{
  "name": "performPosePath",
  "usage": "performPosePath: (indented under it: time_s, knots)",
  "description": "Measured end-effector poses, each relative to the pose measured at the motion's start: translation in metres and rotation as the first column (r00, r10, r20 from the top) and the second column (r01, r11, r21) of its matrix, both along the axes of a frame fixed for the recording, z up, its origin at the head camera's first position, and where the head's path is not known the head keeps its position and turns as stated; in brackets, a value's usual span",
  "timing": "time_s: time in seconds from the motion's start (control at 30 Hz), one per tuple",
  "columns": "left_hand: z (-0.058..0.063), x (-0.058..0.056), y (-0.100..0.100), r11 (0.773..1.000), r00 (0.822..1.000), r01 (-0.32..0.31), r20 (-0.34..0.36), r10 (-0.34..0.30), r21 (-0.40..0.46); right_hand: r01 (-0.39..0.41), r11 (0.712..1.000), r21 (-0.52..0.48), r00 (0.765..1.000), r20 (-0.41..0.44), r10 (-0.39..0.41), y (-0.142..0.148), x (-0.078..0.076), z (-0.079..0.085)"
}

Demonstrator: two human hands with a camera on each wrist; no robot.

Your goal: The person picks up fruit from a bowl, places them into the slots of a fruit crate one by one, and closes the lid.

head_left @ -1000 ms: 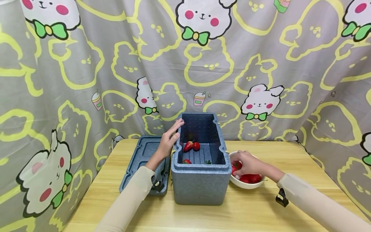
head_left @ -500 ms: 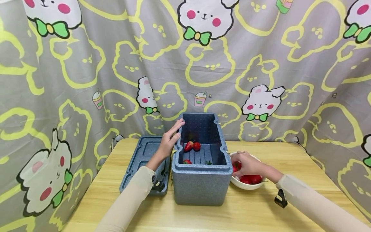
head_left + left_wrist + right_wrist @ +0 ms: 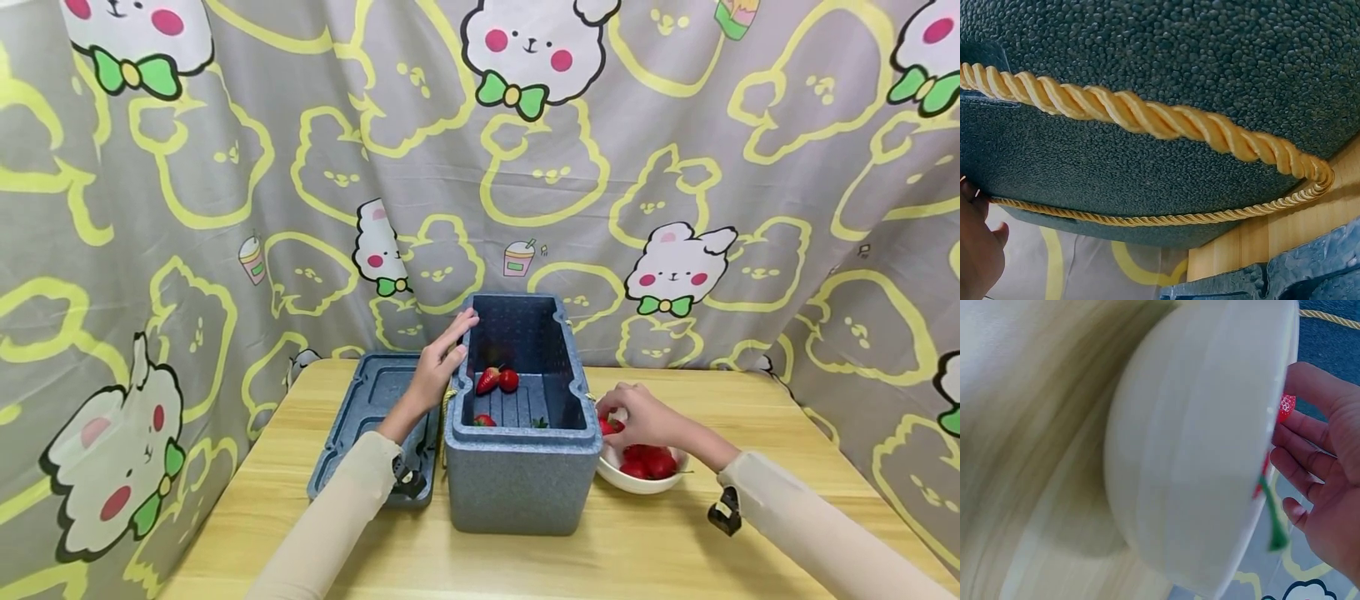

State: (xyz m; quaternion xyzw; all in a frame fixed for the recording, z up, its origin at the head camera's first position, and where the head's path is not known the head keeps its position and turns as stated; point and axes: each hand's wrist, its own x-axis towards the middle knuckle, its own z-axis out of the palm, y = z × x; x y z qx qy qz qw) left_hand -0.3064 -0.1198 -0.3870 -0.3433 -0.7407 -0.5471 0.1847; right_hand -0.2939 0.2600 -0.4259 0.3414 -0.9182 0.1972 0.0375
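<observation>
A blue-grey foam box (image 3: 517, 487) stands lidless on the table. My left hand (image 3: 437, 362) rests along its left rim with fingers extended. Inside lie a strawberry (image 3: 487, 380), a round red fruit (image 3: 508, 381), another strawberry (image 3: 484, 421) partly hidden by the front wall, and some green leaves (image 3: 540, 422). To the right is a white bowl (image 3: 637, 484) of red fruit (image 3: 648, 462), one with a long green stem (image 3: 1275, 528). Over the bowl's left side my right hand (image 3: 648, 417) pinches a strawberry (image 3: 1286, 407) between thumb and fingers, close to the rim.
The box's lid (image 3: 375, 400) lies flat at its left. A yellow twisted rope (image 3: 1166, 122) hangs along the box's left side. A patterned curtain (image 3: 420, 167) closes off the back and sides of the wooden table (image 3: 705, 542).
My right hand has risen slightly in the bowl with the strawberry, and more of the bowl's white inside shows. My left hand stays on the rim.
</observation>
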Motion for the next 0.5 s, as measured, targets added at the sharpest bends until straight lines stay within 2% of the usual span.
performPosePath:
  time_s: [0.23, 0.37, 0.5]
  knots:
    - [-0.018, -0.016, -0.001, 1.000, 1.000, -0.024, -0.009, 0.024, -0.004, 0.013, 0.999, -0.034, 1.000, 0.026, -0.012, 0.003, -0.002, 0.011]
    - [-0.018, -0.016, -0.002, 1.000, 1.000, -0.019, -0.018, 0.019, 0.001, 0.032, 0.998, -0.055, 0.999, 0.031, -0.030, 0.004, -0.003, 0.021]
    - [-0.008, -0.008, -0.001, 1.000, 1.000, -0.009, -0.010, 0.009, -0.001, 0.067, 0.995, -0.080, 0.998, -0.005, -0.068, 0.005, -0.004, 0.033]
